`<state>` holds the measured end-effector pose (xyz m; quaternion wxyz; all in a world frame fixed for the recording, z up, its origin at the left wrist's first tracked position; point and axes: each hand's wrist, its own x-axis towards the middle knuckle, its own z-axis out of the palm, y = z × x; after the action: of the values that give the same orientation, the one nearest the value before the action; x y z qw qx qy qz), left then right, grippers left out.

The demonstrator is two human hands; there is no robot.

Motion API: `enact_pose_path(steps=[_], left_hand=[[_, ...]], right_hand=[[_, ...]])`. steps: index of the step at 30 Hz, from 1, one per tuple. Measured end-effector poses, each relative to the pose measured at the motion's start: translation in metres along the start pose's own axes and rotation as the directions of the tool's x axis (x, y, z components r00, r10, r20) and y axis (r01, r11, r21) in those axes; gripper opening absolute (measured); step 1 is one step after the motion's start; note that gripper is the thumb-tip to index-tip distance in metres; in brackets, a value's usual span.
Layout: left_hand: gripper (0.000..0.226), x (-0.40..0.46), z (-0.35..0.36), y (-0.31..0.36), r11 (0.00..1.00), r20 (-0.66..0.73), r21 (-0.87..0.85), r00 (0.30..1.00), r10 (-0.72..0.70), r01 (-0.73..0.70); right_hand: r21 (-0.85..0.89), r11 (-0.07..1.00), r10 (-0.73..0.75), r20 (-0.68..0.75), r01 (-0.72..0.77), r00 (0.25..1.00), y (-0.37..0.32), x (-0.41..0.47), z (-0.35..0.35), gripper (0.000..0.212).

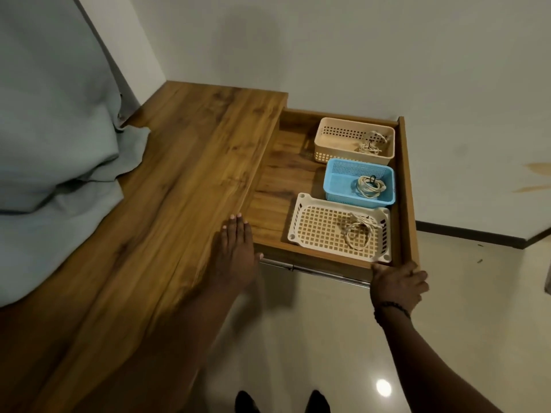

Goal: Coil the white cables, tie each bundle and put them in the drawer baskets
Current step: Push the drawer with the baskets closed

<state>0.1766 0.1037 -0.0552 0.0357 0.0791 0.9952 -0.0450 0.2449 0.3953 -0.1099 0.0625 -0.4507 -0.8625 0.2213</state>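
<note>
I see my left hand (pixel 235 251) lying flat on the wooden surface (pixel 167 186), fingers straight and together, fingertips at the edge where the open drawer (pixel 407 189) begins; it holds nothing. My right hand (pixel 398 286) grips the near corner of the drawer front, fingers curled over the top edge and a dark beaded bracelet (pixel 392 308) at the wrist.

Three baskets sit in a row along the drawer's right side, each with a coiled cable bundle in it. The white basket (pixel 304 231) lies at about 11 o'clock from my right hand, just beside it; its white cable coil (pixel 357 231) looks loose and pale, resting on the square-grid bottom. At 12 o'clock from that basket, touching it, sits the blue basket (pixel 337 180), with a tighter round coil (pixel 371 186) and a dark tie at its top. Farther at 12 o'clock stands the beige basket (pixel 331 135), its bundle (pixel 372 144) pushed into the right end, also with a small dark tie.

From my left hand, all three baskets lie between 1 and 3 o'clock, well apart from it across the bare drawer floor.

A pale grey cloth (pixel 53 138) is heaped at the surface's left.
</note>
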Motion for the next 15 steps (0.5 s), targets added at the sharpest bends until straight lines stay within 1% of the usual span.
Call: enact_pose_path(steps=[3, 5, 7, 9, 11, 13, 15], left_hand=[[0.086, 0.004, 0.006, -0.029, 0.999, 0.029, -0.043, 0.999, -0.029, 0.030], [0.085, 0.006, 0.014, -0.047, 0.995, 0.071, -0.090, 0.997, -0.041, 0.047], [0.083, 0.007, 0.025, -0.061, 0.993, 0.078, -0.119, 0.997, -0.010, 0.019], [0.074, 0.005, 0.036, -0.072, 0.990, 0.007, -0.141, 0.999, 0.032, -0.031], [0.065, 0.004, 0.039, -0.083, 0.986, -0.077, -0.152, 0.995, 0.064, -0.075], [0.061, 0.004, 0.038, -0.092, 0.982, -0.109, -0.135, 0.987, 0.119, -0.134], [0.061, 0.005, 0.035, -0.102, 0.973, -0.103, -0.143, 0.980, 0.170, -0.184]], right_hand=[[0.078, 0.995, 0.061, -0.023, -0.059, 0.998, -0.005, 0.002, 0.003, 0.084], [0.073, 0.993, 0.096, -0.021, -0.094, 0.995, -0.008, -0.002, 0.006, 0.088], [0.052, 0.994, 0.097, -0.025, -0.096, 0.995, -0.014, -0.008, 0.009, 0.089], [0.039, 0.996, 0.078, -0.031, -0.076, 0.997, -0.023, -0.016, 0.010, 0.089], [0.046, 0.996, 0.076, -0.028, -0.075, 0.997, -0.036, -0.024, 0.015, 0.094], [0.061, 0.995, 0.077, -0.025, -0.075, 0.997, -0.050, -0.035, 0.020, 0.101], [0.066, 0.995, 0.075, -0.018, -0.074, 0.997, -0.068, -0.049, 0.028, 0.097]])
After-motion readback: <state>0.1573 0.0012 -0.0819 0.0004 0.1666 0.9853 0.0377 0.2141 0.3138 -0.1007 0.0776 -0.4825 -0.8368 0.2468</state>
